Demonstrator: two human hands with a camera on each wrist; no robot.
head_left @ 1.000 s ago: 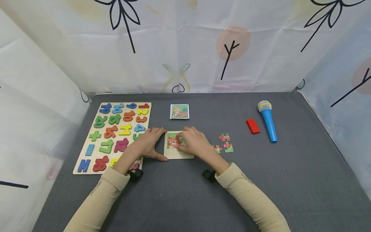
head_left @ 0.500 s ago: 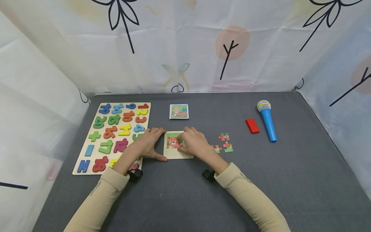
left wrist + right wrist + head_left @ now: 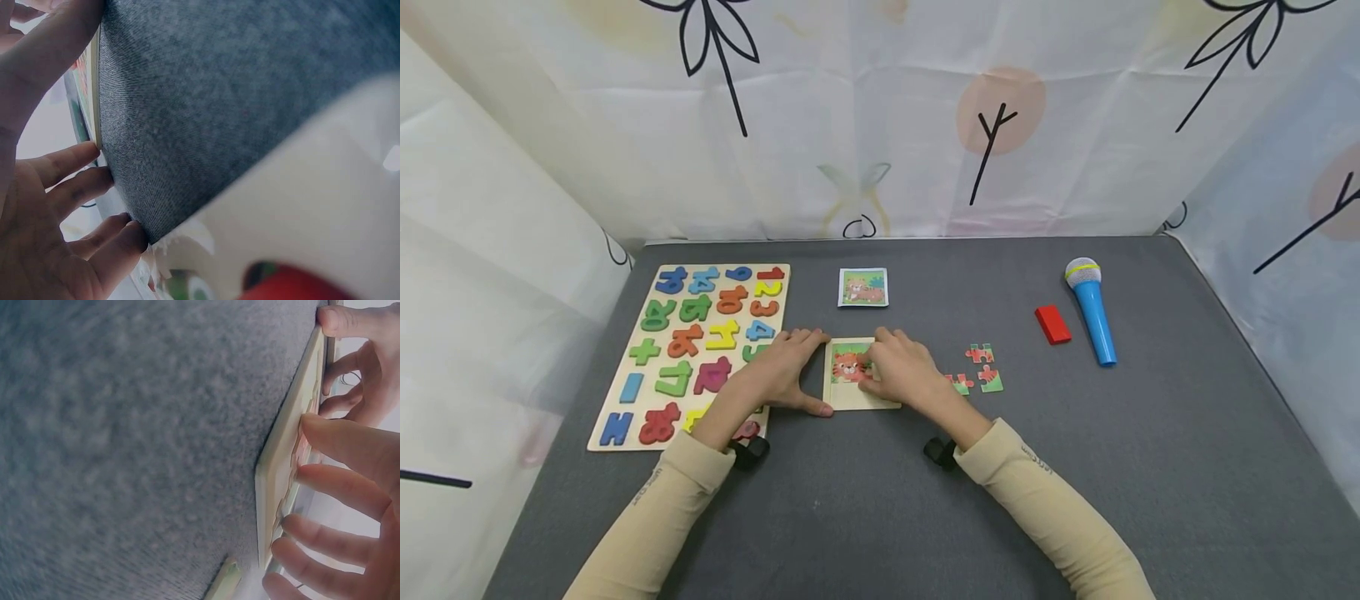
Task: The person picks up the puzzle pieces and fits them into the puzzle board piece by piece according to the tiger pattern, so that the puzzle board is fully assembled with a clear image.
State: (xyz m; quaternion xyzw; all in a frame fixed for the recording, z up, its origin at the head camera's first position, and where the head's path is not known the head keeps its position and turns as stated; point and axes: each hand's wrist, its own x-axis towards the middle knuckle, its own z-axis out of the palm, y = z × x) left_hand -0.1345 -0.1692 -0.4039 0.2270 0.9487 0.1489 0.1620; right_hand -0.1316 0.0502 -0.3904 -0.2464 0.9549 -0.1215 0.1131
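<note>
A small wooden puzzle board [image 3: 863, 401] lies flat on the table, its upper part filled with a tiger-face picture [image 3: 848, 367]. My left hand [image 3: 782, 372] rests at the board's left side, thumb and fingers spread along that edge. My right hand [image 3: 901, 367] is over the board's right half and covers part of the picture. In the right wrist view, its thumb and index fingertips touch the picture surface, slightly apart, with the other fingers near the far edge. Loose jigsaw pieces [image 3: 990, 380] lie right of the board, one partly hidden by the right wrist.
A board of coloured numbers and letters [image 3: 642, 382] lies at left, under the left forearm. A picture card [image 3: 862, 287] lies behind the puzzle board. A red block [image 3: 1053, 325] and a blue toy microphone [image 3: 1094, 321] lie at right. Fabric walls [image 3: 895, 108] enclose the table.
</note>
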